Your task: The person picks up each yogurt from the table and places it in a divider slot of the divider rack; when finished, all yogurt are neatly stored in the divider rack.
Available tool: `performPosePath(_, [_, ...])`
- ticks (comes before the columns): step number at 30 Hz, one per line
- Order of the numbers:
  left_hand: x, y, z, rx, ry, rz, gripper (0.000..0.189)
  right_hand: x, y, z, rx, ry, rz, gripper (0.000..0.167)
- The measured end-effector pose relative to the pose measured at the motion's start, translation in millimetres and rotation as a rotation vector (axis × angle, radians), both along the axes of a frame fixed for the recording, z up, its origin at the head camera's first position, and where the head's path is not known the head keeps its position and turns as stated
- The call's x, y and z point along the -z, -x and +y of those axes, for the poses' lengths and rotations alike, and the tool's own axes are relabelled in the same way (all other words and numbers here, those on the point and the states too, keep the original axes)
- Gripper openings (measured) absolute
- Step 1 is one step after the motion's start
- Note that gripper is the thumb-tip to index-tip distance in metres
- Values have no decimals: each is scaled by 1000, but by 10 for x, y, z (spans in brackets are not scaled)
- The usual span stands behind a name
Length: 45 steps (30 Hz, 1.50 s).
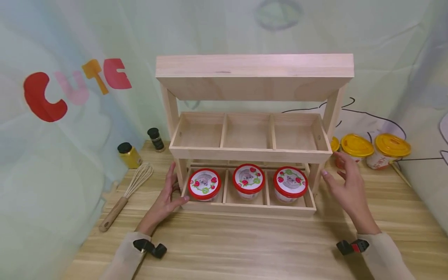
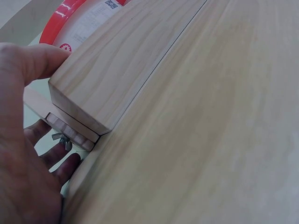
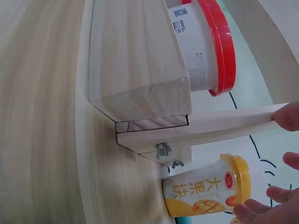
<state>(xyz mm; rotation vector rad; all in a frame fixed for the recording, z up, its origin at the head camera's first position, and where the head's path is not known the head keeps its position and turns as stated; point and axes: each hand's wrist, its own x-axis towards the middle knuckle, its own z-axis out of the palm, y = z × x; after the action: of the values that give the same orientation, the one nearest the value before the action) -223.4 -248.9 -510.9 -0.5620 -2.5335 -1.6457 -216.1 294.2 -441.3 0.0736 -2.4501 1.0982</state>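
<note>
A two-tier wooden rack (image 1: 250,155) stands on the table, with a sloped board on top. Three tubs with red-rimmed lids sit in its lower compartments: a left tub (image 1: 204,184), a middle tub (image 1: 249,179) and a right tub (image 1: 290,182). My left hand (image 1: 164,200) lies at the rack's lower left corner, thumb at the tray's front edge and relaxed fingers along the side near a wing nut (image 2: 63,139). At the right upright, my right hand (image 1: 350,190) has its thumb tip right at the wood and its other fingers spread. Neither hand grips anything.
Yellow-lidded cups, one a front cup (image 1: 388,151), stand right of the rack behind my right hand. To the left lie a whisk (image 1: 127,194), a yellow jar (image 1: 129,155) and a small dark-capped bottle (image 1: 156,140). A printed cloth (image 1: 224,27) hangs behind.
</note>
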Motion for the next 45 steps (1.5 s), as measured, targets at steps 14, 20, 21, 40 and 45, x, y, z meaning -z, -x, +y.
performPosePath(14, [-37,-2,-2,0,2,-1,120,-2,122,35,-4,86,-4,64])
performPosePath(20, [-35,-1,6,-5,6,-4,120,-39,235,48,25,166,-60,64])
performPosePath(21, [-33,1,8,-5,6,-6,120,-37,257,53,35,166,-70,65])
performPosePath(40, [-13,-22,8,-10,17,-12,119,27,570,82,52,161,-92,75])
performPosePath(45, [-10,-16,0,1,22,15,119,43,632,82,54,127,-74,77])
